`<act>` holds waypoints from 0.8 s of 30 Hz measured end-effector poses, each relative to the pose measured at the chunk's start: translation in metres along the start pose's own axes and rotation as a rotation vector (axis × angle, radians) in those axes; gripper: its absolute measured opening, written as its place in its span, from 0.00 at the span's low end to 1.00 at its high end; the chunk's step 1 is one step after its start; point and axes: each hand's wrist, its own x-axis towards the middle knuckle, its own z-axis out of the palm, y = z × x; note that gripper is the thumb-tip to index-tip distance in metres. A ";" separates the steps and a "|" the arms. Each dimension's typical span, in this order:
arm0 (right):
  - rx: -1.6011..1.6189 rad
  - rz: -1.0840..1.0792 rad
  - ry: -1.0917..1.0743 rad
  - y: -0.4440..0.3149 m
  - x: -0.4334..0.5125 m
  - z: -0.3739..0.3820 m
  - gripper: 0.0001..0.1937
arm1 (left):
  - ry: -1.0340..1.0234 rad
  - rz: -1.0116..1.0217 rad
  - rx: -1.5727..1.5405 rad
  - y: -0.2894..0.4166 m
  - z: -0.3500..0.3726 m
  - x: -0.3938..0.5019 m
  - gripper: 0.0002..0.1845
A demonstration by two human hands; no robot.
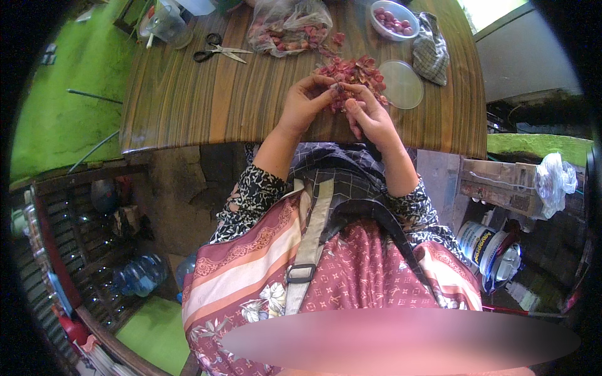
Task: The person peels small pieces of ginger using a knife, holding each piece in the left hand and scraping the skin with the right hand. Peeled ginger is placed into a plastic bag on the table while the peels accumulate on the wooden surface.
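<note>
My left hand (308, 101) and my right hand (369, 110) meet fingertip to fingertip over a heap of reddish onion skins (360, 73) on the wooden table. Between the fingertips is a small pale and dark piece (336, 86), perhaps part of a shallot; the fingers mostly hide it. Just right of the heap lies a round translucent lid (401, 84). A plastic bowl (395, 19) farther back holds several peeled shallots (392, 23). An open clear plastic bag (289, 28) with reddish bulbs and skins lies behind my left hand.
Black-handled scissors (221, 49) lie with blades apart at the back left, near a clear plastic jug (167, 23). A checked cloth (430, 47) is beside the bowl. The table's front edge (207, 146) runs beneath my forearms. A white bucket (477, 244) stands low at the right.
</note>
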 end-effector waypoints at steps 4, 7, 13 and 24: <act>0.048 -0.010 0.013 0.002 0.002 0.000 0.19 | -0.004 -0.027 0.000 0.000 -0.001 0.001 0.10; 0.174 0.024 0.022 0.001 0.003 0.000 0.19 | -0.024 0.001 -0.040 0.001 0.001 0.001 0.10; 0.314 0.100 -0.019 -0.007 -0.002 -0.004 0.21 | -0.003 0.010 -0.102 0.004 0.005 0.001 0.11; 0.096 -0.023 0.050 0.005 0.001 0.010 0.20 | 0.011 0.055 -0.146 0.001 0.003 0.003 0.09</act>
